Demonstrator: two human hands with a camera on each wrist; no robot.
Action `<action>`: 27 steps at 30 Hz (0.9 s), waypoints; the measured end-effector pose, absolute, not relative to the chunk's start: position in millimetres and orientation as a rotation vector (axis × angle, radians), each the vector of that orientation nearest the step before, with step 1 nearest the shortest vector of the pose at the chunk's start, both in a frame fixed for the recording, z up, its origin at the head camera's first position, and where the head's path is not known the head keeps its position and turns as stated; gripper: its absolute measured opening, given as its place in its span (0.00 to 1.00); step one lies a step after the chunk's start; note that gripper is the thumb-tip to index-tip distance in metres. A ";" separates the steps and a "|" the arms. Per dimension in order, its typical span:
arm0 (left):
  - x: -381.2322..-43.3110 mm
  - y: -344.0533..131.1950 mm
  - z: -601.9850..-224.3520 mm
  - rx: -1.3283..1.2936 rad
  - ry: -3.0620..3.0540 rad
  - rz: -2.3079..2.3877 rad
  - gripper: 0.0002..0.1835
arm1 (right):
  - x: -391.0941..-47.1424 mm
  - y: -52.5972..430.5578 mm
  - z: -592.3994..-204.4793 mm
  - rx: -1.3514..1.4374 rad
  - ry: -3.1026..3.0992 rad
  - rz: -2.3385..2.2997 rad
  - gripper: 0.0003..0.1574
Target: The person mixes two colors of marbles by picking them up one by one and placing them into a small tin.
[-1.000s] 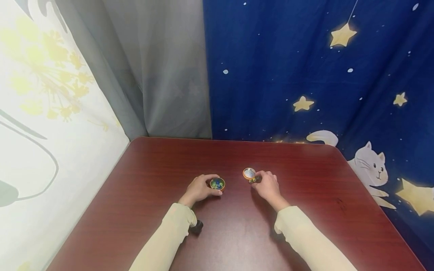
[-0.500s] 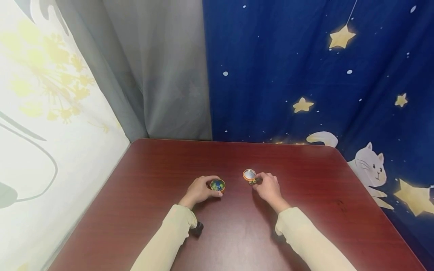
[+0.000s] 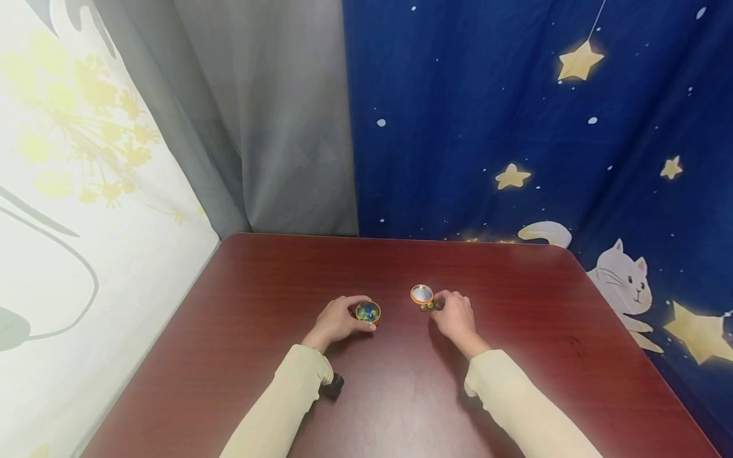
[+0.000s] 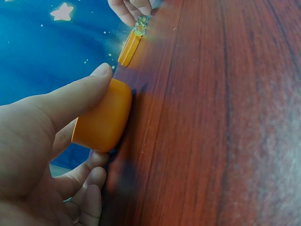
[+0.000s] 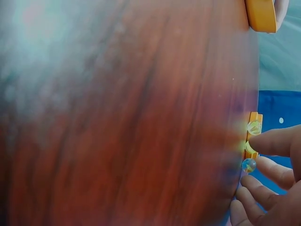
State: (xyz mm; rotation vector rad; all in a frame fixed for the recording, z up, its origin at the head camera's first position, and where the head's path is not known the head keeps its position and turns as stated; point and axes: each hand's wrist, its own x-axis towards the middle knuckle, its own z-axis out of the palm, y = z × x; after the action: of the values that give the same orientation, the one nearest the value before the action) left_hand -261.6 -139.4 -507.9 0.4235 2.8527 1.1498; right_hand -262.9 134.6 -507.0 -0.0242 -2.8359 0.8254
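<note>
My left hand [image 3: 338, 318] grips a small round orange container [image 4: 106, 115], thumb on the near side and fingers round the other. Blue and green glass marbles [image 3: 368, 312] show inside it from above. To the right lies a round orange lid [image 3: 422, 293] with a silvery face, flat on the table. Several clear glass marbles [image 5: 249, 165] with coloured swirls sit along the lid's near right edge. My right hand [image 3: 455, 315] is beside them, its thumb tip [image 5: 257, 141] right at one marble and the other fingers loosely bent.
The dark red wooden table [image 3: 389, 394] spans the view below both hands. A black wrist device [image 3: 333, 386] sticks out under the left sleeve. Behind the table hang a grey curtain [image 3: 292, 127] and a blue starry curtain [image 3: 446, 127]; a pale printed cloth [image 3: 86, 254] hangs at left.
My right hand has shifted very slightly to the right, and more of the marbles beside the lid shows. The left hand and the orange container keep their place.
</note>
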 end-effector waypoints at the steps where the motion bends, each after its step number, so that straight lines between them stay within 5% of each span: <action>1: -261.6 -139.5 -507.9 0.425 2.853 1.150 0.32 | -262.8 135.0 -507.2 -0.018 -2.838 0.818 0.18; 27: -263.8 -139.4 -510.2 0.428 2.863 1.136 0.32 | -263.6 139.6 -508.6 -0.055 -2.850 0.800 0.09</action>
State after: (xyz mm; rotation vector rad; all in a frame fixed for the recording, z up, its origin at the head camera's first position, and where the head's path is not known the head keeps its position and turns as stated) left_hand -263.8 -139.4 -510.2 0.4285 2.8632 1.1356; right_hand -263.6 139.6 -508.6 -0.0550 -2.8500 0.8004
